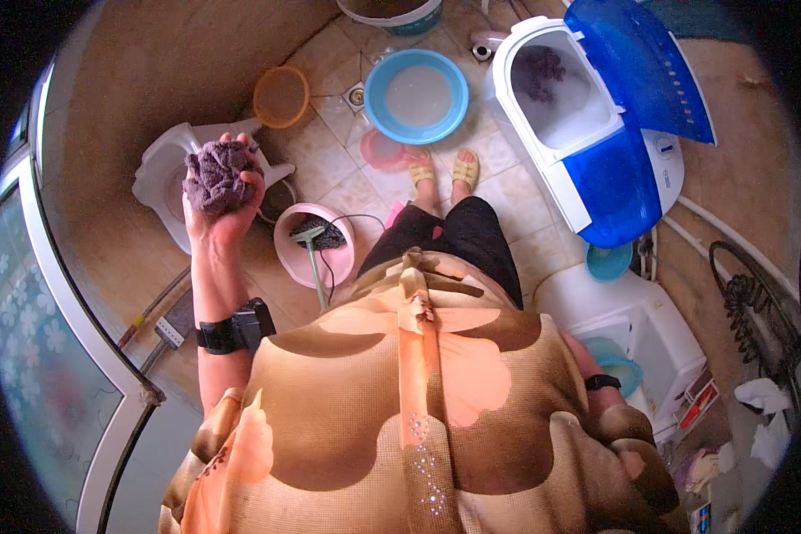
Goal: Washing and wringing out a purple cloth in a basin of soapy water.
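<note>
My left hand (227, 198) is closed round a wadded purple-brown cloth (220, 176), held up at the left with the arm stretched forward. Behind and below it is a white plastic stool or stand (162, 166). A black device is strapped to my left forearm. My right arm hangs at my side with a black band on the wrist; its hand is hidden behind my shirt. Ahead on the right stands a small blue and white washing machine (610, 191), its blue lid (639, 67) up. Cloudy water and a dark purple cloth (540, 74) are in its tub.
A blue basin (461, 100) of cloudy water sits on the tiles ahead of my feet. Nearby are an orange basin (282, 97), a pink bucket (287, 254) with a green-handled brush, and a floor drain (355, 96). A white tub (676, 334) stands at the right; a framed glass door (49, 356) is left.
</note>
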